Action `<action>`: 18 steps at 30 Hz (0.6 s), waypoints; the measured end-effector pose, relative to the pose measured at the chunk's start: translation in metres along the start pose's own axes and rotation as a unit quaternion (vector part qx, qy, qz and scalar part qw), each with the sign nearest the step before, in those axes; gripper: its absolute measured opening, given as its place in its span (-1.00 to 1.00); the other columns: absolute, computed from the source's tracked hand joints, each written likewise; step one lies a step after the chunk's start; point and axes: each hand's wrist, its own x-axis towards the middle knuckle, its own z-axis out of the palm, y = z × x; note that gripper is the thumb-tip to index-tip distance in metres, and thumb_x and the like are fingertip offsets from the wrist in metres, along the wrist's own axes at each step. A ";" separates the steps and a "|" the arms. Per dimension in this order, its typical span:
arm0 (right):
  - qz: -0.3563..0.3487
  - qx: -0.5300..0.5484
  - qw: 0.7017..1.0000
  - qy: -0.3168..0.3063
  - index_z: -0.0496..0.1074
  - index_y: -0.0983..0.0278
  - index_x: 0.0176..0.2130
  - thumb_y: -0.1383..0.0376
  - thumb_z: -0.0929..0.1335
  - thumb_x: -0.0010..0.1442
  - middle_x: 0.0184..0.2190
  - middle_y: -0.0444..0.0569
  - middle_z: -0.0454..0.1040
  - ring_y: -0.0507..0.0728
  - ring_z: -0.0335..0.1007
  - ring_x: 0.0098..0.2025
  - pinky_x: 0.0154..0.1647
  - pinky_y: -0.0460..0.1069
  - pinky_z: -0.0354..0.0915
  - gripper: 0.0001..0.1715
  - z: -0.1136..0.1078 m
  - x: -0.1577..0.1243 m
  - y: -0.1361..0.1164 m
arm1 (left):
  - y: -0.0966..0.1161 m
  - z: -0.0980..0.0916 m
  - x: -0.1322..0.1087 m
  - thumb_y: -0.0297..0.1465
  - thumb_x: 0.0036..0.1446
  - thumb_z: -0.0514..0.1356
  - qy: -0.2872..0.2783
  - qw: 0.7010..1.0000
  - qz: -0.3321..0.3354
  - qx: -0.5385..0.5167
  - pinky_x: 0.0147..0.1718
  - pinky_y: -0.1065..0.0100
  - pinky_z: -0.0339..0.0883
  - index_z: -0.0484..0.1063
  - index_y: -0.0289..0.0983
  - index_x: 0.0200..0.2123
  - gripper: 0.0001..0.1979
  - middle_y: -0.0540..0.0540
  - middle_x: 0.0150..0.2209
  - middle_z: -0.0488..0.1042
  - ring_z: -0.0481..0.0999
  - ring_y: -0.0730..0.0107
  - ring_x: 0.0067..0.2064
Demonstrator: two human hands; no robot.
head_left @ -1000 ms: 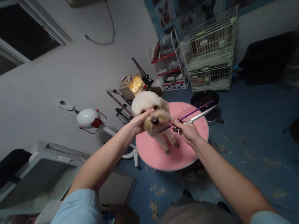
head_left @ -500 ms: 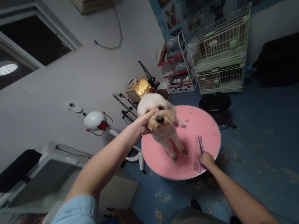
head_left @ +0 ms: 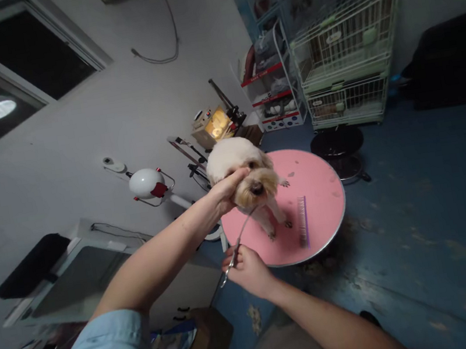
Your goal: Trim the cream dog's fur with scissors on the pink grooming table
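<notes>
A white dog [head_left: 232, 155] with a tan muzzle is on the round pink grooming table [head_left: 318, 184], facing me. My left hand [head_left: 232, 189] is closed around the side of its muzzle, with the thumb across the top below the eyes. In my right hand [head_left: 248, 269] is a pair of scissors [head_left: 236, 249], fingers wrapped round the handles. The thin blades slant up toward the dog's chin and look shut; whether the tips touch the hair I cannot tell. A purple comb [head_left: 304, 222] lies on the table to the right of the dog's front paws.
A black stool [head_left: 338, 146] stands behind the table at the right, before a pale green wire cage [head_left: 343, 74] and a white shelf rack [head_left: 271, 94]. Left of the table is a white lamp-like device [head_left: 146, 184] on a stand. Hair clumps [head_left: 254, 318] lie on the blue floor.
My right hand has moved left with the scissors, from beside the comb to below the dog's chin. The comb now lies uncovered. My left hand still holds the muzzle.
</notes>
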 end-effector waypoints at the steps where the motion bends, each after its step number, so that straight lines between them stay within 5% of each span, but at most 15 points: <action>1: -0.032 -0.032 0.999 0.002 0.33 0.24 -0.20 0.36 0.42 -0.10 -0.32 -0.07 0.55 0.10 0.53 -0.28 -0.19 -0.01 0.42 -0.61 0.008 -0.002 -0.003 | -0.001 0.001 -0.002 -0.46 0.22 0.21 0.011 1.000 0.006 0.003 0.11 0.09 0.39 0.46 -0.33 -0.11 -0.83 -0.13 -0.26 0.56 0.57 0.30 -0.20; 8: -0.151 -0.181 0.971 0.031 0.38 0.24 -0.24 0.35 0.41 -0.06 -0.26 -0.02 0.56 0.16 0.53 -0.18 -0.07 0.04 0.43 -0.70 0.023 -0.009 -0.020 | -0.003 0.004 -0.014 -0.43 0.23 0.17 0.050 0.999 0.004 0.022 -0.04 0.19 0.49 0.46 -0.28 -0.14 -0.85 -0.09 -0.32 0.58 0.56 0.36 -0.30; 18: -0.126 -0.132 0.982 0.043 0.34 0.23 -0.31 0.49 0.33 0.00 -0.33 -0.06 0.57 0.08 0.54 -0.27 -0.22 -0.06 0.42 -0.78 0.025 0.002 -0.008 | -0.005 0.004 -0.028 -0.43 0.25 0.11 0.082 0.996 -0.015 0.032 -0.08 0.23 0.51 0.44 -0.31 -0.17 -0.85 -0.07 -0.38 0.57 0.55 0.39 -0.37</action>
